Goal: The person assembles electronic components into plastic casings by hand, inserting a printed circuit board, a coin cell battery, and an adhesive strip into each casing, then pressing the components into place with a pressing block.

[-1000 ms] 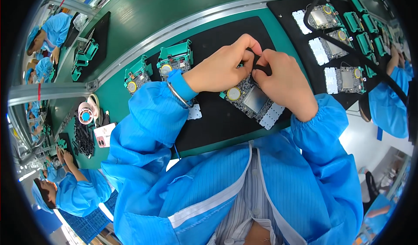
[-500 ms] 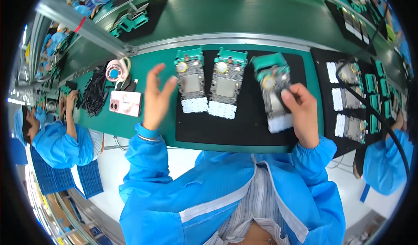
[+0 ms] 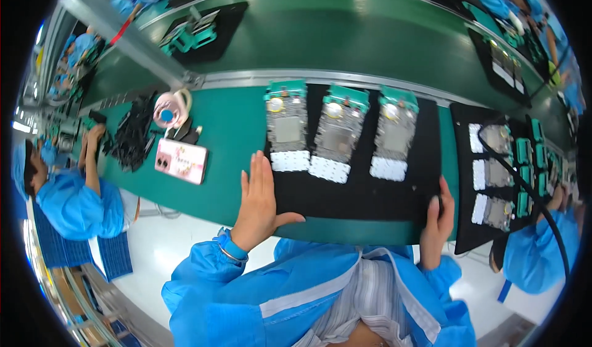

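Observation:
My left hand [image 3: 258, 202] lies flat along the left edge of a black mat [image 3: 357, 202], fingers stretched out and thumb over the mat. At the mat's right edge, my right hand [image 3: 438, 227] has its thumb and fingers curled around a dark patch; whether that is the mat's edge or a small item I cannot tell. Three circuit boards lie apart from my hands on the mat: a left board [image 3: 287, 128], a middle board [image 3: 338, 136] and a right board [image 3: 393, 136]. Each has a green frame at the top, a round silvery part and a white lower end.
Left of the mat lie a pink phone [image 3: 181, 161], a small pink fan [image 3: 169, 109] and a pile of black parts [image 3: 131, 134]. A second black mat [image 3: 465, 223] with boards and green frames is at right, crossed by a black cable [image 3: 524, 186]. Co-workers sit both sides.
My right hand has let go of the right board, which now lies on the mat, and moved down to the mat's right edge. My left hand has come down to its left edge.

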The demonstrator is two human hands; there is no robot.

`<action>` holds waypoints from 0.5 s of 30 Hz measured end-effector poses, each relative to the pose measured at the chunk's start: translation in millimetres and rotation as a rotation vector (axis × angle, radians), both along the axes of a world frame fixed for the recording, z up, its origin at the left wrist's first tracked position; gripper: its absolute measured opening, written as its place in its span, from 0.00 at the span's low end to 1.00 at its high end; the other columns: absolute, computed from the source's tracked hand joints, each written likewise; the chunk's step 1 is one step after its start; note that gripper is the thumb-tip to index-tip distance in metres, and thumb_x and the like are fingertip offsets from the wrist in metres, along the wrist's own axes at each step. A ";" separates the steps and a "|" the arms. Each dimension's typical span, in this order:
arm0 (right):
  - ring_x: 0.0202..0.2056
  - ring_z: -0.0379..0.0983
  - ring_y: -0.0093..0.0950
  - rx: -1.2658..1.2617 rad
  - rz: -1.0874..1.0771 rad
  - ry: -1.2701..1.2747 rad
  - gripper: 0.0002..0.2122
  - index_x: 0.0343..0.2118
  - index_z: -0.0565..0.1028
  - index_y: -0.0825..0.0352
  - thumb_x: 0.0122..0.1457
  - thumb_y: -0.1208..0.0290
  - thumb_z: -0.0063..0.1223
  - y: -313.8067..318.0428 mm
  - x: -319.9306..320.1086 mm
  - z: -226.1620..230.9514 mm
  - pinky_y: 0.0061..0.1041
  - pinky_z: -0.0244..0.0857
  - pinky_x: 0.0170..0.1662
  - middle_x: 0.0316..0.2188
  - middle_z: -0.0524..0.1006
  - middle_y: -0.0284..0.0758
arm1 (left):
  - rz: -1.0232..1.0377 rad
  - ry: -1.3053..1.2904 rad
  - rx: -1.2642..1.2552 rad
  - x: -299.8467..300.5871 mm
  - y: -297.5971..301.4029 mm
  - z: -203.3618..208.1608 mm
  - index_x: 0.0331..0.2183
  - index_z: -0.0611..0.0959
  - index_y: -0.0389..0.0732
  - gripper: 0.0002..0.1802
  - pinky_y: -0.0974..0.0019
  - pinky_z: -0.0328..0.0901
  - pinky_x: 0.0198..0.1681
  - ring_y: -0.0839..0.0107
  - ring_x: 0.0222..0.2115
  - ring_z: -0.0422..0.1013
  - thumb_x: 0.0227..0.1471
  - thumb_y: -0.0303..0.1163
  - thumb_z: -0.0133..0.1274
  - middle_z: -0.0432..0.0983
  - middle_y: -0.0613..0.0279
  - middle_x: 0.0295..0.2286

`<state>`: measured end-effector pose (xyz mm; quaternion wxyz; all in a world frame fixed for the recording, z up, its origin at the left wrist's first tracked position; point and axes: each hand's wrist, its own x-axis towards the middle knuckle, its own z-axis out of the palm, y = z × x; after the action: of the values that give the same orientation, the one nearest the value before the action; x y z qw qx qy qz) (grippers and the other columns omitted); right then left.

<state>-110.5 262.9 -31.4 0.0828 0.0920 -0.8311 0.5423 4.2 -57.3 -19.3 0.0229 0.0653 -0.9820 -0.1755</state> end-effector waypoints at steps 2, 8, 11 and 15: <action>0.33 0.61 0.14 -0.175 -0.006 -0.002 0.10 0.44 0.68 0.71 0.63 0.73 0.45 -25.4 -42.1 5.1 0.12 0.57 0.37 0.57 0.66 0.35 | 0.044 -0.027 -0.118 -23.3 -10.0 -3.0 0.58 0.49 0.22 0.65 0.36 0.40 0.59 0.41 0.63 0.37 0.35 0.58 0.62 0.40 0.31 0.60; 0.54 0.66 0.38 -0.439 0.245 0.063 0.06 0.39 0.66 0.71 0.60 0.79 0.45 -60.9 -44.4 42.8 0.31 0.60 0.54 0.56 0.63 0.48 | 0.170 -0.024 -0.175 -158.0 -89.9 -37.7 0.61 0.48 0.33 0.61 0.29 0.35 0.57 0.48 0.64 0.34 0.41 0.64 0.54 0.38 0.45 0.63; 0.54 0.66 0.41 -0.332 0.177 0.168 0.05 0.35 0.66 0.69 0.58 0.77 0.49 -19.8 -24.8 41.2 0.35 0.60 0.54 0.55 0.65 0.51 | 0.288 -0.124 -0.124 -231.9 -118.3 -30.5 0.62 0.50 0.39 0.57 0.27 0.33 0.57 0.51 0.64 0.32 0.44 0.67 0.50 0.39 0.51 0.63; 0.50 0.66 0.26 -0.119 -0.625 0.354 0.15 0.50 0.67 0.71 0.64 0.69 0.41 72.2 -10.2 33.1 0.25 0.59 0.54 0.54 0.67 0.42 | 0.666 0.143 -0.216 -290.8 -115.9 -34.8 0.58 0.62 0.41 0.44 0.26 0.44 0.53 0.51 0.62 0.42 0.47 0.58 0.53 0.51 0.51 0.60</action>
<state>-120.7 335.0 1.6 0.3923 -0.0788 -0.7589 0.5137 -286.6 -173.2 -54.1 0.1545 0.3665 -0.9157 -0.0576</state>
